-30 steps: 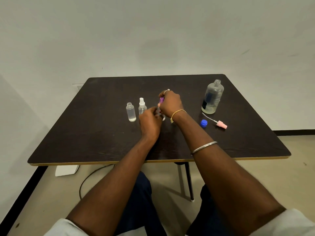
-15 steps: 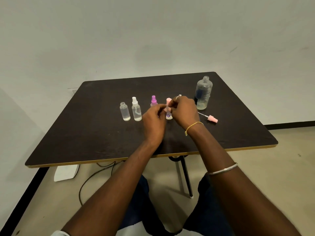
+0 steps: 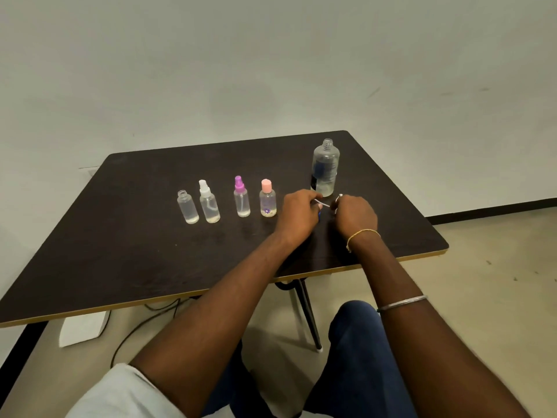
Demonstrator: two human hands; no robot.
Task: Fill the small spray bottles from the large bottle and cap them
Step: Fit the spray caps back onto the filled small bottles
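Four small bottles are seen lined up across the dark bench (image 3: 150, 251), a row in which capped and open ones are told apart at a glance. The uncapped small bottle (image 3: 187, 206) is stood at the far left. Beside it are the white-sprayer bottle (image 3: 209, 206), the purple-sprayer bottle (image 3: 241, 198) and the pink-capped bottle (image 3: 267, 200). A little clear liquid is visible in each.

The large bottle (image 3: 325, 168) is left open-necked at the back right, just behind the hands, presumably kept within reach for pouring.

The left hand (image 3: 298, 214) is curled, its fingertips pinched on the end of a thin white dip tube (image 3: 322, 203) that runs across the gap toward the right hand (image 3: 356, 213). A blue cap (image 3: 319, 215) is glimpsed under the left fingers; whether it is held cannot be told. The right hand is curled knuckles-up, and whatever it encloses is hidden, so its grip cannot be judged. A sprayer is probably being readied for the one open bottle.
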